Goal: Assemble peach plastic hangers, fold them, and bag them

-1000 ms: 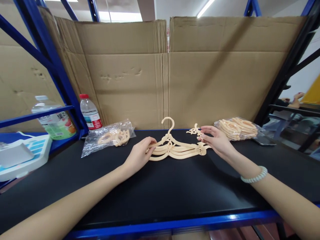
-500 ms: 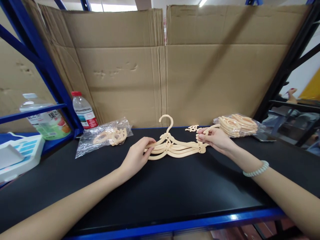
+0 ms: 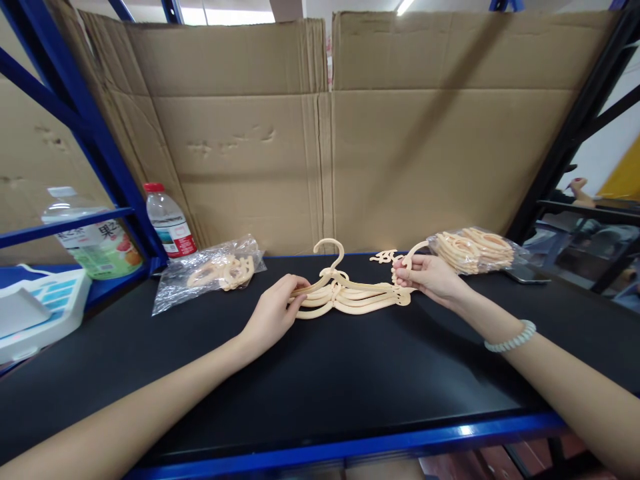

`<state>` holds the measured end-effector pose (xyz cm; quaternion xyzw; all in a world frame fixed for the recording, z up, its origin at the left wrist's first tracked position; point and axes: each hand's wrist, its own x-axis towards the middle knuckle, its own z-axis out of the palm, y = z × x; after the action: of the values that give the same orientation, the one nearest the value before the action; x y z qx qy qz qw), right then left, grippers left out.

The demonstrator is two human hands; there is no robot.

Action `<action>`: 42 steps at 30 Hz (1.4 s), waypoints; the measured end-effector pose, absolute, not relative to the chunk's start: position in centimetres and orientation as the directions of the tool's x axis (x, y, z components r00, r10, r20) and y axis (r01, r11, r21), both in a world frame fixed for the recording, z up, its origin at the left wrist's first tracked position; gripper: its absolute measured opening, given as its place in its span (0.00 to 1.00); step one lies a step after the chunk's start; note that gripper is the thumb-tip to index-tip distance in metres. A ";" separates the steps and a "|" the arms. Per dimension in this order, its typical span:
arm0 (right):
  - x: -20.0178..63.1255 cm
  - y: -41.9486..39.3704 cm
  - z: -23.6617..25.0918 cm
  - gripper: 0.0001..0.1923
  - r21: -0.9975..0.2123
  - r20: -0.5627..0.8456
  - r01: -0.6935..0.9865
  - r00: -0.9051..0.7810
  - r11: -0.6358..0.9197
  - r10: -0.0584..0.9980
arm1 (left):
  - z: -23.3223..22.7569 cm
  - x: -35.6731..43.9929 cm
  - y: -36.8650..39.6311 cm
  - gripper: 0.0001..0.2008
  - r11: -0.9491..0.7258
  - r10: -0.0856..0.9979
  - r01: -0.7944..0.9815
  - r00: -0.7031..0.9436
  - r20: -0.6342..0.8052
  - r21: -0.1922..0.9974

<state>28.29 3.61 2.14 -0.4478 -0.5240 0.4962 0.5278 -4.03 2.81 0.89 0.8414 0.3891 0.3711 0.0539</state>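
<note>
Several cream plastic hangers (image 3: 357, 300) lie stacked in the middle of the black tabletop, the top one with its hook (image 3: 330, 247) standing up toward the back. My left hand (image 3: 275, 310) pinches the left arm of the top hanger between thumb and fingers. Near the stack's right end, my right hand (image 3: 430, 277) holds a loose cream hanger hook (image 3: 417, 249) by its lower end, its curve showing above the fingers. Whether the right fingertips also touch the stack, I cannot tell. A small bunch of cream plastic pieces (image 3: 385, 256) lies just behind my right hand.
On the right is a clear bag of cream hanger parts (image 3: 473, 250), with a phone-like flat object (image 3: 527, 275) beside it. Another clear bag (image 3: 210, 273) lies left, near a red-capped bottle (image 3: 170, 220), a larger bottle (image 3: 97, 240) and a white device (image 3: 47, 307). Cardboard (image 3: 240, 147) walls the back.
The loose hook in my right hand has turned more upright. The top hanger's hook has tipped slightly lower and left. My left hand keeps its place and grip.
</note>
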 end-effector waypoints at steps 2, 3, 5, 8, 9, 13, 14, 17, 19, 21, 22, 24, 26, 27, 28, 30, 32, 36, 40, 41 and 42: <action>28.2 3.5 2.1 0.19 -0.996 0.081 -0.028 -0.070 0.080 0.994 | 0.8 -4.1 2.9 0.05 -0.695 0.691 0.613 0.427 0.584 0.374; 28.2 3.5 2.1 0.20 -0.998 0.064 -0.010 -0.083 0.063 0.994 | 0.7 -4.1 2.9 0.05 -0.699 0.686 0.612 0.431 0.586 0.369; 28.2 3.4 2.2 0.20 -0.999 0.042 0.017 -0.106 0.044 0.993 | 0.6 -4.2 2.9 0.05 -0.709 0.675 0.608 0.440 0.592 0.357; 28.2 3.4 2.3 0.18 -0.997 0.069 0.028 -0.153 0.074 0.986 | 0.5 -4.3 2.8 0.05 -0.720 0.664 0.602 0.451 0.597 0.346; 28.3 3.4 2.3 0.18 -0.996 0.078 0.027 -0.173 0.084 0.982 | 0.5 -4.3 2.8 0.05 -0.721 0.663 0.601 0.452 0.596 0.346; 28.4 3.4 2.4 0.17 -1.000 0.011 0.003 -0.271 0.012 0.962 | 0.5 -4.2 2.9 0.06 -0.723 0.660 0.600 0.452 0.601 0.343; 28.4 3.3 2.4 0.17 -1.000 -0.017 -0.004 -0.293 -0.019 0.956 | 0.4 -4.2 2.9 0.06 -0.722 0.659 0.603 0.449 0.603 0.340; 28.5 3.1 2.4 0.17 -0.996 -0.074 -0.015 -0.342 -0.084 0.937 | 0.4 -4.2 2.9 0.06 -0.718 0.661 0.609 0.443 0.606 0.337; 28.5 3.1 2.4 0.18 -0.994 -0.091 -0.020 -0.359 -0.105 0.929 | 0.4 -4.2 2.9 0.06 -0.716 0.662 0.611 0.442 0.605 0.338; 28.5 3.1 2.3 0.18 -0.993 -0.098 -0.022 -0.370 -0.114 0.924 | 0.4 -4.2 2.8 0.06 -0.715 0.663 0.612 0.439 0.606 0.339; 28.5 3.1 2.2 0.18 -0.993 -0.099 -0.019 -0.372 -0.114 0.923 | 0.4 -4.3 2.8 0.06 -0.715 0.663 0.611 0.438 0.607 0.340; 28.4 3.2 2.2 0.18 -0.994 -0.099 -0.006 -0.371 -0.109 0.923 | 0.4 -4.3 2.8 0.05 -0.717 0.662 0.607 0.441 0.606 0.341; 28.3 3.2 2.1 0.19 -0.995 -0.092 0.006 -0.365 -0.096 0.926 | 0.5 -4.2 2.8 0.05 -0.719 0.661 0.606 0.444 0.605 0.341; 28.2 3.2 2.1 0.19 -0.996 -0.086 0.011 -0.361 -0.088 0.928 | 0.5 -4.2 2.7 0.05 -0.717 0.662 0.609 0.441 0.606 0.340; 28.1 3.2 2.1 0.18 -0.997 -0.078 0.014 -0.358 -0.078 0.930 | 0.5 -4.2 2.7 0.05 -0.713 0.664 0.614 0.436 0.607 0.339; 28.0 3.2 2.0 0.18 -0.998 -0.059 0.016 -0.351 -0.057 0.935 | 0.5 -4.1 2.7 0.05 -0.708 0.669 0.618 0.431 0.606 0.342; 28.0 3.2 2.0 0.19 -1.000 -0.030 0.017 -0.331 -0.026 0.943 | 0.5 -4.0 2.6 0.04 -0.707 0.676 0.609 0.433 0.596 0.360; 28.0 3.4 1.9 0.20 -0.998 0.016 0.051 -0.258 0.030 0.966 | 0.4 -3.9 2.5 0.05 -0.698 0.697 0.591 0.430 0.574 0.405; 28.0 3.6 1.6 0.21 -0.995 0.063 0.059 -0.190 0.076 0.980 | 0.5 -3.9 2.3 0.05 -0.686 0.711 0.590 0.422 0.562 0.425; 27.9 3.7 1.5 0.21 -0.995 0.076 0.055 -0.179 0.087 0.981 | 0.6 -3.9 2.2 0.05 -0.685 0.712 0.591 0.423 0.561 0.425; 27.8 3.7 1.4 0.22 -0.994 0.087 0.054 -0.171 0.097 0.982 | 0.6 -3.8 2.2 0.05 -0.685 0.713 0.592 0.423 0.559 0.425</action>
<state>27.81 3.67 1.45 -0.4478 -0.5783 0.5008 0.4628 -3.85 2.18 0.63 0.8396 0.3887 0.3705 0.0816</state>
